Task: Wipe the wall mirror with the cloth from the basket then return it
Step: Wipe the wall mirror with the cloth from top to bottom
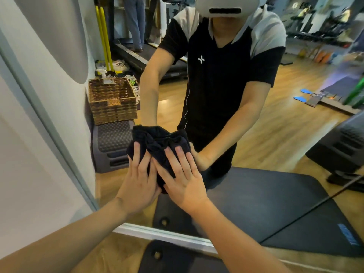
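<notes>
A dark bunched cloth (157,142) lies flat against the wall mirror (275,134), low and left of the middle. My left hand (138,186) and my right hand (185,180) both press on it with straight, spread fingers, side by side. The cloth's lower part is hidden under my palms. The woven basket (113,101) appears only as a reflection at the mirror's left, standing on a dark stepped block, with a white spray bottle (103,75) behind it.
The mirror's pale frame (161,234) runs along its bottom and left edge, beside a white wall (29,154). A black floor mat (167,257) lies on the wooden floor below. Reflected gym gear, a treadmill and a standing person show in the glass.
</notes>
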The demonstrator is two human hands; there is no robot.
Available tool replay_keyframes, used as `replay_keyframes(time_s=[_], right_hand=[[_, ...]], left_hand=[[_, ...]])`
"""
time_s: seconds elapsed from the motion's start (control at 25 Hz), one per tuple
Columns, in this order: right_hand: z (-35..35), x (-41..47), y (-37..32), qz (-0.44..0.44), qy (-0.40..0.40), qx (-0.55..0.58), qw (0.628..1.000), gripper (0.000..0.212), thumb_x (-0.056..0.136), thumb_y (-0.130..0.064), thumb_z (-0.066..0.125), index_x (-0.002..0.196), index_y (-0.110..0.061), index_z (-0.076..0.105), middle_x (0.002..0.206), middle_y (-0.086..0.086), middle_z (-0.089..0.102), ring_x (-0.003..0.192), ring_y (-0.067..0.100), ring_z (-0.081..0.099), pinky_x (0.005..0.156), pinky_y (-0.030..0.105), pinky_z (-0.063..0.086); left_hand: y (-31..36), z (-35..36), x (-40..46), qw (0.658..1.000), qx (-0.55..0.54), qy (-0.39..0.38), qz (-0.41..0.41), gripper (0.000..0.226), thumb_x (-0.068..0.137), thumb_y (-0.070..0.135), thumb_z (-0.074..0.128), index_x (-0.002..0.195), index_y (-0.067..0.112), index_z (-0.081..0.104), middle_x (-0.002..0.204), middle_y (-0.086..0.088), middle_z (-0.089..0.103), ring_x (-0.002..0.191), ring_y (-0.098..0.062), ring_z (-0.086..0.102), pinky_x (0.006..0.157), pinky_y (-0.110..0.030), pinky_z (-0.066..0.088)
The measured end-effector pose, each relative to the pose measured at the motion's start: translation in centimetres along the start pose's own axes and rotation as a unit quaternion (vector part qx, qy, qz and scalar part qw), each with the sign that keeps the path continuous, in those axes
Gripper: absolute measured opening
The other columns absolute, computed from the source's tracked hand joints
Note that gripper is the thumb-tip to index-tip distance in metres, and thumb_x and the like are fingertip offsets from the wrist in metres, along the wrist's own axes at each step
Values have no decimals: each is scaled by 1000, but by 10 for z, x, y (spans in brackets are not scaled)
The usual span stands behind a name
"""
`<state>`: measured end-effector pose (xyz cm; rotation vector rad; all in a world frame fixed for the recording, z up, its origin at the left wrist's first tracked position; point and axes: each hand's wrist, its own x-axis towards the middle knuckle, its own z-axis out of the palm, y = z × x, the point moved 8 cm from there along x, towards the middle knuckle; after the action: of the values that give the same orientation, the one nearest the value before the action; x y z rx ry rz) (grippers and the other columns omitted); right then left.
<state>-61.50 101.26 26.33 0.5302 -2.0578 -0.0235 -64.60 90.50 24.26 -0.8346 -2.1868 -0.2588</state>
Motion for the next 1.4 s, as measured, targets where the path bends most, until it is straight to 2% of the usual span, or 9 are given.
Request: replay_keyframes(time_s=[0.16, 0.24, 0.32, 0.44, 0.52, 0.68, 0.88, 1.12, 1.4], right_hand=[[-27, -44, 49, 14, -27, -16, 999, 56, 108, -20, 45, 161, -22, 29, 161, 14, 27, 161, 32, 4, 131, 49, 14], [-48, -72, 78, 30, -39, -30, 998, 56, 109, -20, 42, 162, -22, 26, 161, 15, 27, 161, 32, 4, 131, 49, 14], [-73, -101, 111, 49, -45, -51, 996, 59, 108, -17, 44, 163, -22, 24, 161, 17, 26, 160, 33, 5, 130, 50, 14], [-116, -139, 166, 91, -65, -86, 990, 69, 100, -14, 58, 161, -20, 26, 162, 20, 22, 160, 35, 5, 130, 53, 14], [-148, -148, 202, 124, -63, -98, 985, 73, 98, -11, 65, 160, -19, 28, 163, 21, 21, 160, 37, 6, 127, 58, 21], [-219, -111, 275, 149, 6, -108, 983, 60, 103, -13, 64, 157, -17, 36, 161, 22, 25, 155, 46, 21, 119, 66, 32], [-253, -82, 310, 147, 73, -117, 980, 47, 104, -21, 66, 148, -8, 54, 157, 24, 29, 149, 51, 29, 123, 64, 28], [-220, -131, 299, 177, 127, -56, 974, 59, 107, -49, 26, 147, -10, 44, 154, 25, 27, 147, 53, 24, 125, 62, 22], [-146, -238, 270, 215, 106, -38, 970, 56, 104, -46, 30, 146, -11, 42, 153, 26, 26, 145, 54, 21, 124, 62, 19]], left_hand=[[63, 16, 15, 999, -5, 2, 36, 70, 104, 28, 39, 156, -11, 15, 160, -31, 13, 151, -58, 5, 113, -75, 29], [108, 28, 24, 998, -5, 2, 56, 66, 105, 29, 32, 155, -11, 19, 162, -30, 10, 152, -55, 4, 115, -73, 27], [157, 41, 38, 998, -12, 11, 67, 66, 105, 30, 33, 155, -11, 19, 162, -29, 11, 153, -53, 5, 118, -71, 24], [234, 53, 70, 995, -55, 18, 82, 84, 98, 31, 51, 159, -7, 7, 162, -25, 14, 155, -47, -2, 118, -70, 23], [277, 50, 99, 995, -71, 17, 75, 91, 96, 34, 56, 159, -6, 4, 165, -24, 7, 155, -46, -1, 118, -68, 27], [342, 11, 180, 984, -140, 87, 61, 65, 107, 29, 36, 158, -5, 14, 165, -22, 7, 152, -47, 11, 118, -69, 28], [355, -16, 228, 972, -146, 164, 80, 61, 101, 20, 35, 156, -6, 25, 163, -22, 28, 150, -46, 20, 124, -65, 17], [355, 22, 190, 961, -99, 223, 133, 64, 94, 22, 38, 154, -1, 36, 160, -16, 38, 147, -40, 31, 128, -51, 14], [360, 108, 96, 973, -54, 163, 154, 68, 94, 23, 44, 156, 2, 28, 159, -10, 30, 147, -37, 29, 127, -48, 10]])
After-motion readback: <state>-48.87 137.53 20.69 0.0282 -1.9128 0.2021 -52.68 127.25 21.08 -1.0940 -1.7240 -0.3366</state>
